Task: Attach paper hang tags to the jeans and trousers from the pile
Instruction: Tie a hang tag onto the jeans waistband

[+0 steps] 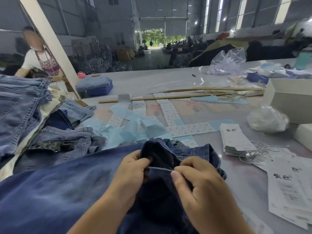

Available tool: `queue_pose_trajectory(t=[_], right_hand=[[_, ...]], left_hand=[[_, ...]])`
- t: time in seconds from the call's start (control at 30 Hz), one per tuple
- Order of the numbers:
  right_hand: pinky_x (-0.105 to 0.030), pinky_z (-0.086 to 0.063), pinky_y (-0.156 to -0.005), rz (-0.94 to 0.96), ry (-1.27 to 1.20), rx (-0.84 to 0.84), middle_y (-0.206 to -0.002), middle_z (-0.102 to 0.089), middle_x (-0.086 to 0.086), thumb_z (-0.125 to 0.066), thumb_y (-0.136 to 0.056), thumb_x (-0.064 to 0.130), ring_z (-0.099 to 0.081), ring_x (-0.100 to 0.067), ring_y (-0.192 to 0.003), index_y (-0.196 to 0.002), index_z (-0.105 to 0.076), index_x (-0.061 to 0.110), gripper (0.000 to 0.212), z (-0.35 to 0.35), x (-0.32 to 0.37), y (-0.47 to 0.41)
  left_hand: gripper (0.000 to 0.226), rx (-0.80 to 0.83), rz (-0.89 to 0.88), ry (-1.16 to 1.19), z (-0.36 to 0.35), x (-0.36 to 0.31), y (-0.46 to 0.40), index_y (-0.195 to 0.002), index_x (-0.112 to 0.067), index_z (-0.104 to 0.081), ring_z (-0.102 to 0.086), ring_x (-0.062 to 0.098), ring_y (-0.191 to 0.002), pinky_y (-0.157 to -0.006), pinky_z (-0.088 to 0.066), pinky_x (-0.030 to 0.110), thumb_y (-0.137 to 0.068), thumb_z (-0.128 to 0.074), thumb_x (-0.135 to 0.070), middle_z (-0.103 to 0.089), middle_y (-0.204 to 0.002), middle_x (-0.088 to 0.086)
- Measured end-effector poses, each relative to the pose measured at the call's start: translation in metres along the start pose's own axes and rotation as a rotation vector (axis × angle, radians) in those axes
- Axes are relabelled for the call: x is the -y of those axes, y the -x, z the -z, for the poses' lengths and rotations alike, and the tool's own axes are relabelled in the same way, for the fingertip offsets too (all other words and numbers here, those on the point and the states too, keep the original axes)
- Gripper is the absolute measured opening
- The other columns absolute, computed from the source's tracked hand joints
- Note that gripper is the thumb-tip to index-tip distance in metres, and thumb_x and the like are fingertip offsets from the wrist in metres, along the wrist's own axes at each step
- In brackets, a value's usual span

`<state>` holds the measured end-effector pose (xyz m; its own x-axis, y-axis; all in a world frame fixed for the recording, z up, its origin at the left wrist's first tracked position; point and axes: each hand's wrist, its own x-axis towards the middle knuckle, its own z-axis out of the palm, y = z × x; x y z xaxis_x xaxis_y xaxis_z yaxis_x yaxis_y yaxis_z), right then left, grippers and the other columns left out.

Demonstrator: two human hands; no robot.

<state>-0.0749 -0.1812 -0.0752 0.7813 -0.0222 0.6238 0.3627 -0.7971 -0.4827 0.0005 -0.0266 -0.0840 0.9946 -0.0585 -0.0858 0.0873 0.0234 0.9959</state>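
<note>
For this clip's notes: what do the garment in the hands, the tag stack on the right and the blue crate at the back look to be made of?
Dark blue jeans, gripped by left hand and right hand: denim, matte, with visible weave and stitched seams. Hang tag stack: white printed paper or thin card, flat-edged, with strings beside it. Blue crate: probably moulded plastic, going by its slotted sides.

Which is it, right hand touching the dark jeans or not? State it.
Touching. The head view shows the right hand pinching a fabric edge of the dark jeans, which the left hand holds opposite.
</note>
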Motion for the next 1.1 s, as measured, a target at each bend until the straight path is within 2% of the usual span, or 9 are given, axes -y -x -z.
queue_pose_trajectory(t=[0.13, 0.23, 0.33, 0.47, 0.67, 0.77, 0.87, 1.0, 1.1], right_hand=[[-0.022, -0.043, -0.074, -0.302, 0.052, 0.165, -0.108, -0.047, 0.014, -0.059, -0.091, 0.041, -0.059, -0.010, -0.089, -0.112, -0.060, 0.027, 0.025, 0.005, -0.017, -0.014], [-0.034, -0.049, -0.076, -0.467, -0.017, 0.443, -0.084, -0.064, 0.009, -0.059, -0.090, 0.030, -0.062, -0.016, -0.082, -0.091, -0.065, 0.019, 0.013, 0.001, -0.030, -0.030], [-0.027, -0.038, -0.054, -0.476, -0.185, 0.409, -0.054, -0.052, 0.006, -0.058, -0.089, 0.016, -0.046, -0.009, -0.052, -0.070, -0.055, 0.011, 0.020, -0.005, -0.036, -0.034], [-0.019, -0.031, -0.047, -0.429, -0.407, 0.280, -0.053, -0.050, 0.007, -0.061, -0.090, 0.016, -0.042, -0.007, -0.050, -0.070, -0.056, 0.010, 0.021, -0.007, -0.024, -0.031], [-0.030, -0.037, -0.048, -0.236, -0.539, 0.257, -0.055, -0.056, -0.004, -0.059, -0.083, 0.036, -0.047, -0.008, -0.052, -0.067, -0.061, 0.016, 0.026, -0.008, 0.000, -0.042], [-0.028, -0.031, -0.045, -0.168, -0.566, 0.314, -0.051, -0.050, 0.006, -0.063, -0.092, 0.021, -0.042, -0.005, -0.048, -0.063, -0.057, 0.017, 0.030, -0.020, 0.007, -0.037], [-0.021, -0.031, -0.044, -0.145, -0.596, 0.372, -0.051, -0.053, 0.009, -0.062, -0.094, 0.018, -0.042, -0.002, -0.047, -0.068, -0.062, 0.015, 0.026, -0.031, 0.008, -0.033], [-0.029, -0.033, -0.050, -0.244, -0.652, 0.348, -0.056, -0.053, 0.002, -0.061, -0.087, 0.028, -0.044, -0.010, -0.052, -0.070, -0.063, 0.012, 0.023, -0.038, 0.002, -0.031], [-0.031, -0.034, -0.050, -0.297, -0.692, 0.313, -0.056, -0.054, -0.007, -0.058, -0.082, 0.034, -0.044, -0.013, -0.052, -0.069, -0.063, 0.014, 0.025, -0.040, 0.001, -0.027]], left_hand=[[0.044, 0.037, -0.119, -0.119, -0.005, 0.003, 0.006, -0.066, -0.033, -0.067, -0.043, 0.000, -0.042, -0.041, -0.035, 0.014, -0.095, -0.050, -0.003, -0.051, -0.049, -0.015], [0.014, -0.020, -0.254, -0.358, -0.007, 0.009, 0.010, -0.084, -0.037, -0.057, -0.056, -0.001, -0.062, -0.055, -0.041, 0.015, -0.087, -0.056, -0.024, -0.063, -0.069, -0.017], [0.059, -0.177, -0.503, -0.695, -0.002, 0.012, 0.012, -0.102, -0.048, -0.030, -0.048, -0.001, -0.087, -0.069, -0.036, 0.009, -0.076, -0.071, -0.015, -0.046, -0.095, -0.021], [0.055, -0.118, -0.820, -0.959, 0.002, 0.009, 0.011, -0.097, -0.030, -0.053, -0.050, 0.010, -0.082, -0.065, -0.038, 0.016, -0.063, -0.063, 0.012, -0.046, -0.092, -0.012], [0.015, 0.061, -0.497, -0.416, 0.022, -0.004, 0.013, -0.086, -0.029, -0.068, -0.060, 0.010, -0.078, -0.073, -0.047, 0.025, -0.078, -0.055, -0.029, -0.064, -0.086, -0.007], [0.046, 0.182, -0.303, -0.244, 0.033, -0.002, 0.016, -0.088, -0.012, -0.068, -0.061, 0.019, -0.084, -0.083, -0.046, 0.048, -0.079, -0.055, -0.055, -0.065, -0.088, 0.016], [0.047, 0.200, -0.151, -0.081, 0.041, 0.004, 0.016, -0.087, -0.001, -0.064, -0.058, 0.027, -0.080, -0.075, -0.049, 0.046, -0.079, -0.067, -0.047, -0.061, -0.085, 0.029], [0.011, 0.273, -0.062, 0.013, 0.045, 0.011, 0.015, -0.071, -0.017, -0.065, -0.056, 0.019, -0.070, -0.064, -0.045, 0.026, -0.079, -0.066, -0.024, -0.061, -0.076, 0.010], [0.011, 0.284, -0.030, 0.047, 0.045, 0.015, 0.014, -0.072, -0.014, -0.063, -0.048, 0.028, -0.072, -0.063, -0.039, 0.034, -0.078, -0.065, -0.022, -0.056, -0.077, 0.016]])
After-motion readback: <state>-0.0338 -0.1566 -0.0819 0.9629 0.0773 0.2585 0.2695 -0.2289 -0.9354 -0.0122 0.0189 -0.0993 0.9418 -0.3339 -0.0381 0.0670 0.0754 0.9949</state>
